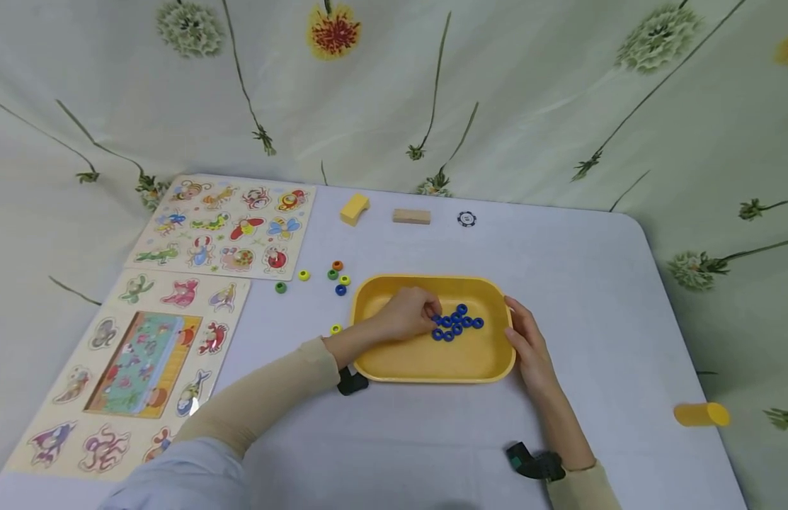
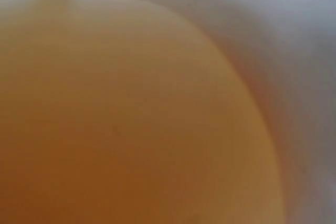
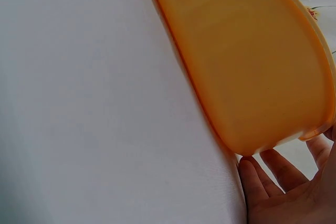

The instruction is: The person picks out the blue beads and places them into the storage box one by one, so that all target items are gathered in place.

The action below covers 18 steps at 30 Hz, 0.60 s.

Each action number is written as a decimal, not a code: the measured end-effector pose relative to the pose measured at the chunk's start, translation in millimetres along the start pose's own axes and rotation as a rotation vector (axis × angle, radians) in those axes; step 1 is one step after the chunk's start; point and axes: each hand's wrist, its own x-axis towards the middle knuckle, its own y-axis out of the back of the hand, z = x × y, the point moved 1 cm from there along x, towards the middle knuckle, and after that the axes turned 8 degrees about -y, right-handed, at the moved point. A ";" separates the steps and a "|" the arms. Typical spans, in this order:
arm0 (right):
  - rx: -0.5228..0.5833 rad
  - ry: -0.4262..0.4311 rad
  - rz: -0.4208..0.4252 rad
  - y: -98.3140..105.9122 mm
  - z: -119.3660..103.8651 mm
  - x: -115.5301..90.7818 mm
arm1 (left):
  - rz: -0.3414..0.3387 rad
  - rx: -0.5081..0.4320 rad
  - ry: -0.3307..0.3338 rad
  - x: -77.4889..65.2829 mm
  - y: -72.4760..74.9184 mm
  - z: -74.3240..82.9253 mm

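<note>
A yellow tray (image 1: 400, 365) stands on the table with a cluster of blue ring-shaped beads (image 1: 457, 330) on its floor. My left hand (image 1: 409, 312) reaches over the tray's left side, fingers bent down, pinching a blue bead (image 1: 436, 319) at the left edge of the cluster. The fingertips are partly hidden. At the tray's right end my right hand (image 1: 530, 347) grips the rim, thumb on top and fingers along the outside. In the right wrist view, fingers (image 3: 283, 171) of that hand show against the tray's outer wall (image 3: 252, 66). The left wrist view is mostly filled by the tray wall (image 2: 131, 103).
Left of the tray lie several loose beads, among them green (image 1: 280, 287), yellow (image 1: 304, 275), orange (image 1: 338, 265) and blue (image 1: 340, 290). Two picture boards (image 1: 221, 227) cover the left side. Behind are a yellow block (image 1: 354, 210), wooden block (image 1: 411, 217) and chip (image 1: 466, 219); a yellow cylinder (image 1: 701, 414) lies right.
</note>
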 end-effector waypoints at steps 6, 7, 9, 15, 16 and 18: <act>-0.005 -0.012 0.005 0.3 0.0 0.0 | 0.021 0.057 0.008 -7.0 0.8 7.9; -0.005 -0.013 0.003 0.4 -0.1 0.0 | 0.034 0.061 0.004 -10.4 2.4 10.3; -0.003 -0.011 0.000 0.9 -0.3 0.2 | 0.081 0.059 -0.027 -19.0 7.3 14.8; 0.014 -0.005 -0.007 0.4 0.1 0.2 | 0.369 -0.074 -0.176 -53.8 41.0 12.8; 0.015 -0.005 -0.005 0.6 0.2 0.3 | 0.429 -0.107 -0.186 -59.2 47.2 7.9; 0.012 -0.006 -0.004 0.6 0.1 0.4 | 0.552 -0.168 -0.179 -69.5 57.8 -4.9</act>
